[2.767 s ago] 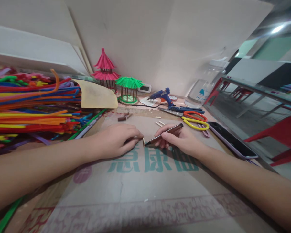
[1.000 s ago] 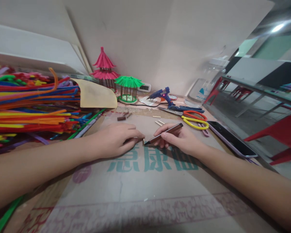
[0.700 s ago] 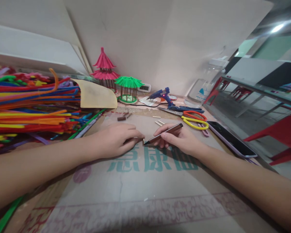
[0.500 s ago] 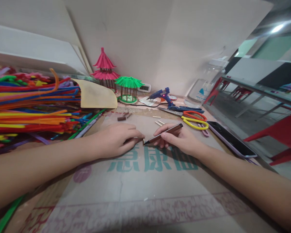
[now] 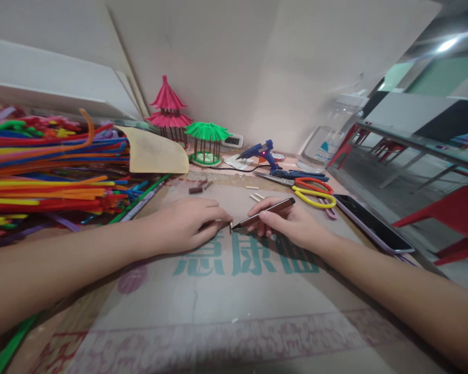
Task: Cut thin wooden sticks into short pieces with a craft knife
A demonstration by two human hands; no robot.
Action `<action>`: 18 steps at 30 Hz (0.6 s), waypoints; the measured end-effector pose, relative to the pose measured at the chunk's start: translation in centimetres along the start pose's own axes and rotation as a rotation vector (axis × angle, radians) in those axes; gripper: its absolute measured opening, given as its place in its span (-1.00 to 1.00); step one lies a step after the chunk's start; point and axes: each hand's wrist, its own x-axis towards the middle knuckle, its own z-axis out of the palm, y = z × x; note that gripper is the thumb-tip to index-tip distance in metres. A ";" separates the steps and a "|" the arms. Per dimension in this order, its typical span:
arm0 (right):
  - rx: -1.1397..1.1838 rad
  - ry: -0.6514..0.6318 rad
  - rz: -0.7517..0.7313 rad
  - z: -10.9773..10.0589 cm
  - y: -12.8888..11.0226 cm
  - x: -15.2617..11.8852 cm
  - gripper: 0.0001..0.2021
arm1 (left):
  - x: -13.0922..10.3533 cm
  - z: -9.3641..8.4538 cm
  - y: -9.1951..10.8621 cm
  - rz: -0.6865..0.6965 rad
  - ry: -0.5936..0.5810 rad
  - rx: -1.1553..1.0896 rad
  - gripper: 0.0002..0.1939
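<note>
Where the sheeted counter (image 5: 234,179) faces a twelve-o'clock wall (image 5: 234,67), the left hand (image 5: 191,223) holds a stick (image 5: 231,228), the right (image 5: 283,221) a pen (image 5: 280,207).

Indoor, fairly dim, cool grey cast. One visible lamp (image 5: 447,44) at 2 o'clock, blown out, glare streaking sideways. Wall (image 5: 218,72) mostly flat grey, paler patch around 1 o'clock. Printed sheet (image 5: 234,301) hazy midtone, soft dark shadow at 6 o'clock along the bottom edge. More soft shadow under left hand (image 5: 195,221) and beside right forearm (image 5: 382,275), 4 o'clock. Wide-angle stretch: bottle (image 5: 320,148) at 2 o'clock leans and smears, left forearm (image 5: 81,259) pulled long at 8. Red chair (image 5: 448,213) at 3 soft. Pen (image 5: 271,213) near centre readable, tip detail soft.
</note>
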 end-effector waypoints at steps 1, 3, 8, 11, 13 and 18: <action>-0.006 -0.003 0.003 0.0 0.0 0.0 -0.68 | 0.0 0.0 0.0 0.000 0.002 -0.001 -0.72; -0.015 -0.008 0.004 0.0 0.0 0.0 -0.68 | 0.0 0.0 0.0 0.003 0.004 -0.001 -0.72; 0.006 0.003 -0.005 0.0 0.1 0.0 -0.69 | -0.1 0.0 -0.1 0.020 0.013 0.001 -0.72; 0.014 -0.006 -0.002 0.0 0.1 0.0 -0.71 | -0.1 0.1 -0.2 0.023 0.022 0.004 -0.73; 0.011 -0.011 0.002 0.0 0.1 0.0 -0.72 | 0.0 0.2 -0.2 0.023 0.026 0.003 -0.73; 0.028 -0.010 -0.004 0.0 0.1 -0.1 -0.75 | 0.0 0.1 -0.1 0.020 0.021 0.007 -0.73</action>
